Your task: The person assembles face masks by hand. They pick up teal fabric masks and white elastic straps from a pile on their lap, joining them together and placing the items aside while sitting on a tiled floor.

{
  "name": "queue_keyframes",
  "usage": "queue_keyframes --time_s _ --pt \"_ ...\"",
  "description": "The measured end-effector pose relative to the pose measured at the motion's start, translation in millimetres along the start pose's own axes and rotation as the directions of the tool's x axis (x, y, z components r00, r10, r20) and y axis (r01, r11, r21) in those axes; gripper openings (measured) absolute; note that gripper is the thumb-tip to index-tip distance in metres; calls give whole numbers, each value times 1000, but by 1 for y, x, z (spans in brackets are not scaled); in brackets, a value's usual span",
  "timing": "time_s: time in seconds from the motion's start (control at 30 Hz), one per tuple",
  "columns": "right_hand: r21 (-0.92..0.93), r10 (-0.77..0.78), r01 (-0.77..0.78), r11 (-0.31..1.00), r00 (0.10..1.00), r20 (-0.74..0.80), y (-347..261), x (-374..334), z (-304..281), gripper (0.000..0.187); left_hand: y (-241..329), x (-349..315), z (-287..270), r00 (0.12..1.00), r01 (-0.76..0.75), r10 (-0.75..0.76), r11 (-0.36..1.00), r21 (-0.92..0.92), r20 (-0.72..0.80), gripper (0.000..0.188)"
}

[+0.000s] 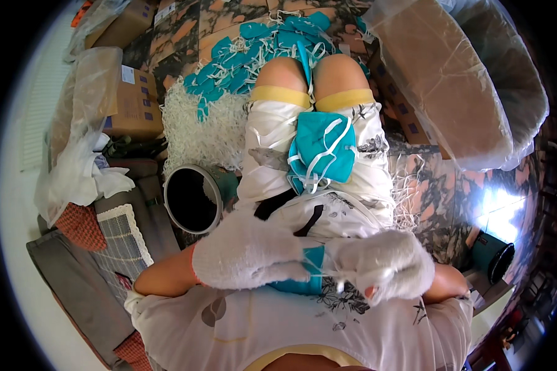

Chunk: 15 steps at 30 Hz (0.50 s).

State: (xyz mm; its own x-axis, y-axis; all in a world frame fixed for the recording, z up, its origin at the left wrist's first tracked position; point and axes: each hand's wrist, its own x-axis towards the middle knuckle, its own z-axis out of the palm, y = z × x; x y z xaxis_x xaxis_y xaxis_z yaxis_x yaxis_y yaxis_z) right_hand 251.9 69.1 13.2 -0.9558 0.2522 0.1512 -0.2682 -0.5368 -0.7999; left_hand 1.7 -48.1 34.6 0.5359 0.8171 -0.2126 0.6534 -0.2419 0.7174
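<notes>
1. Left hand point(247, 256) in a fuzzy white glove, fingers curled closed, pinching the left end of a teal face mask point(304, 269) held low over the lap.
2. Right hand point(384, 263) also in a white glove, worn through at one fingertip, closed in a loose fist on the mask's right end; a white ear loop point(338, 285) hangs just below it.
3. The mask sits between the two hands, touching both. Long axis runs left-right, hand to hand; mostly hidden by the gloves, so I can't tell which face points up.
4. Just beyond the hands, on the person's lap, a pile of teal masks point(322, 151) with white loops tangled over it. Its long axis runs away from the hands, toward the knees.
5. Farther out, past the knees, a heap of teal masks point(247, 55) spread on the floor, mixed with white loops.
6. Forward-left of the left hand, a mound of loose white elastic strips point(195, 127); nearer that hand, a round dark bin point(192, 198) tipped with its opening facing the camera.
7. Far left of the left hand, cardboard boxes point(136, 102) partly under clear plastic, plus crumpled white plastic bags point(83, 170) and folded cloths point(114, 235).
8. Forward-right of the right hand, a large cardboard box in a clear plastic bag point(445, 80), well apart from both hands.
</notes>
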Motion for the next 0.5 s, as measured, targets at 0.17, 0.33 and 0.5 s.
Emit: queue_keyframes --time_s 0.17,0.33,0.5 --pt "-380 35 5 925 995 97 1 -40 11 15 4 -17 18 987 -82 62 987 -140 -145 32" --pt "-386 171 -162 908 985 -10 -6 -58 20 19 17 -25 13 995 17 -38 975 -222 -92 29" --pt "-281 159 -160 946 987 -25 -13 -57 19 29 19 -31 22 991 30 -67 958 -286 -119 26"
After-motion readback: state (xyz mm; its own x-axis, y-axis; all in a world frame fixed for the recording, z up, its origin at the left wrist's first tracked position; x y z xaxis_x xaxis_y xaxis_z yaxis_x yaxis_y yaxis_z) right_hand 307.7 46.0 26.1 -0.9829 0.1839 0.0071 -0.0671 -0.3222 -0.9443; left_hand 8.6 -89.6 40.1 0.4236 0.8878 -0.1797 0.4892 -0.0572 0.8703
